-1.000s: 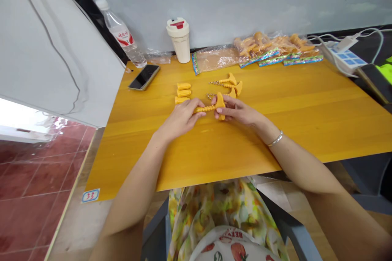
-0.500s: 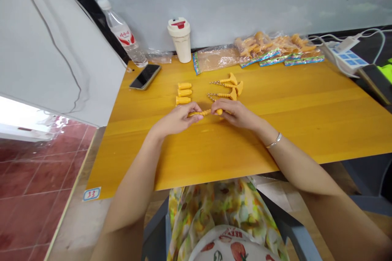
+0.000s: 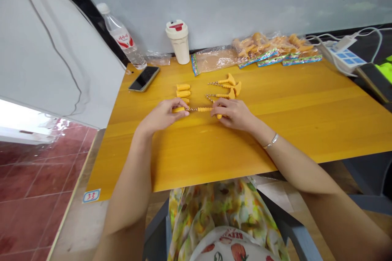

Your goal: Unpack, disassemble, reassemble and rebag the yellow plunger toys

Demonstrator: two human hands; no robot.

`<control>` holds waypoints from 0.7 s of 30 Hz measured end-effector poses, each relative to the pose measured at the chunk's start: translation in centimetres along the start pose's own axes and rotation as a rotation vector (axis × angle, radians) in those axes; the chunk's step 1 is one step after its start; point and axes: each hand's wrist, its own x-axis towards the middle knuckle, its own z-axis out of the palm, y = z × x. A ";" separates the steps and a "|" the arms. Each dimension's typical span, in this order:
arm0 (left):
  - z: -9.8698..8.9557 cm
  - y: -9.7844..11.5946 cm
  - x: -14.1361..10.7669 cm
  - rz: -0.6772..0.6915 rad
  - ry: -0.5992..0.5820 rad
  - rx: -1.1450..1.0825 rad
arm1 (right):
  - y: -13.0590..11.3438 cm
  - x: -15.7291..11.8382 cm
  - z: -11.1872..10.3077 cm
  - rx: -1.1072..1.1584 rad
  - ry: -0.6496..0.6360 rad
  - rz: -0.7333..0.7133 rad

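Note:
Between the fingers of my left hand (image 3: 163,115) is a yellow cap (image 3: 178,109). My right hand (image 3: 232,114) grips the handle of a yellow corkscrew (image 3: 204,109), whose metal spiral points left and reaches the cap's end; whether the tip is inside cannot be made out. Beyond my left hand lie a few loose yellow caps (image 3: 183,94), one partly covered by my fingers. Several corkscrews with T-shaped yellow handles (image 3: 230,79) lie past my right hand, spirals facing left.
A phone (image 3: 144,78), a water bottle (image 3: 124,40) and a white cup (image 3: 179,45) stand or lie at the back left. Plastic bags of yellow pieces (image 3: 266,49) line the table's back edge. A power strip (image 3: 346,56) with white cables is at the right.
My left hand has moved left with the cap, away from my right hand. The metal spiral now shows between the cap and the yellow shaft.

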 end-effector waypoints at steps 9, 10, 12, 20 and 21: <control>0.1 0.4 -0.4 0.003 0.204 0.188 | -4.1 0.2 -0.2 -0.225 -0.238 0.211; 0.4 0.4 -0.3 0.031 0.138 0.184 | -4.5 0.2 0.0 -0.226 -0.275 0.223; 1.2 0.4 -0.1 0.078 0.014 0.198 | -4.9 0.3 0.5 -0.216 -0.330 0.230; 3.2 -0.4 0.4 0.062 -0.149 0.322 | -4.3 -0.2 0.4 -0.215 -0.301 0.252; 3.3 -0.5 0.5 0.063 -0.149 0.335 | -4.1 -0.2 0.4 -0.222 -0.295 0.258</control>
